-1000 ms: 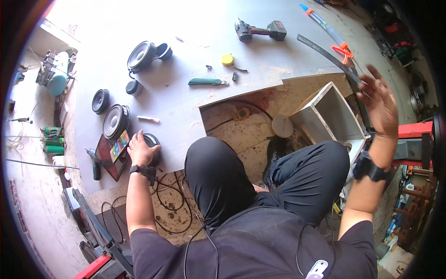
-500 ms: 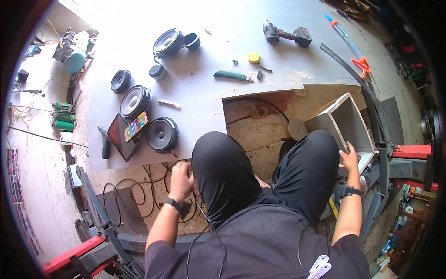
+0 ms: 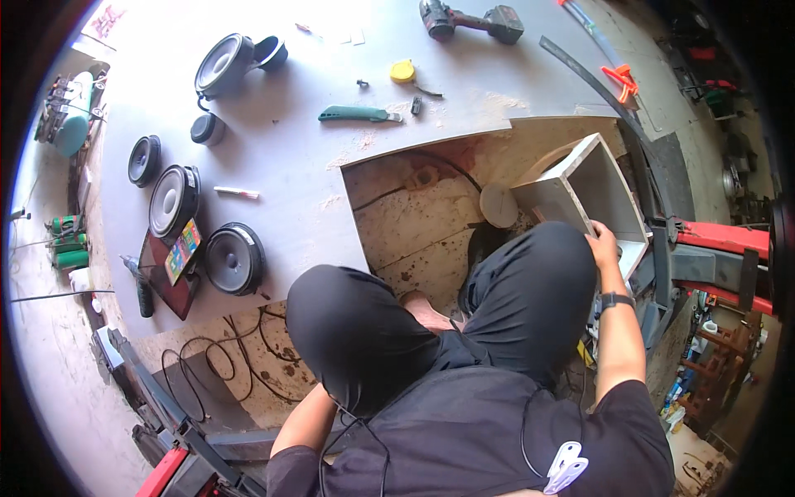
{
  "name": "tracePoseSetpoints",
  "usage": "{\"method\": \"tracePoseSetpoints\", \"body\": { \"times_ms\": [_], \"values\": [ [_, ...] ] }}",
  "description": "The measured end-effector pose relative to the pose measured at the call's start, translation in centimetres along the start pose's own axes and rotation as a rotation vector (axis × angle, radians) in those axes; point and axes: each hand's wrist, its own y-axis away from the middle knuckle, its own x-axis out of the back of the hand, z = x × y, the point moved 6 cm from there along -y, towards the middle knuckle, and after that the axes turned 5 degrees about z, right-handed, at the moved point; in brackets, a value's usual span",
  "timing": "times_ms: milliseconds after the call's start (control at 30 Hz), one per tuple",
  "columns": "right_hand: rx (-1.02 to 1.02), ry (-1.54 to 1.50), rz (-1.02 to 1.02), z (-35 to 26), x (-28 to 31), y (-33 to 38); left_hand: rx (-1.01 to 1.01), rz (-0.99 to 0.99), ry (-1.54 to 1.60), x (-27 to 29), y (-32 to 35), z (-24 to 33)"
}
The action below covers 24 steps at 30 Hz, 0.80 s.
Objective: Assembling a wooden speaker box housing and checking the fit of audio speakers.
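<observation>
My right hand (image 3: 604, 246) is at the near edge of a pale, open-fronted wooden box (image 3: 565, 195), its fingers curled over the panel beside my right knee. The box stands tilted, with its hollow side facing right and a curved cutout in its far wall. Behind my left knee my left hand is hidden; only the forearm (image 3: 300, 424) shows. A round pale wooden disc (image 3: 498, 205) is by the box's left side.
A grey board (image 3: 290, 157) holds several speakers (image 3: 234, 258), a green utility knife (image 3: 360, 114), a yellow tape measure (image 3: 402, 72), a marker (image 3: 237, 192) and a cordless drill (image 3: 472, 21). Black cable (image 3: 224, 356) coils on the floor. Red-and-grey metal arms (image 3: 719, 238) stand at both sides.
The view has shifted right and down. My left hand has gone from beside my left knee to behind it. My right hand has moved up and closed on the box edge.
</observation>
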Motion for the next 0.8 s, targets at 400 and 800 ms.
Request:
{"method": "tracePoseSetpoints", "body": {
  "times_ms": [400,800],
  "values": [
    [-0.115,0.033,-0.327,-3.9,0.6,1.4,0.409,0.114,0.059,7.3,0.1,-4.8],
    [0.052,0.031,-0.249,-7.5,-0.5,4.1,0.339,0.133,0.016,7.3,0.0,-6.9]
  ]
}}
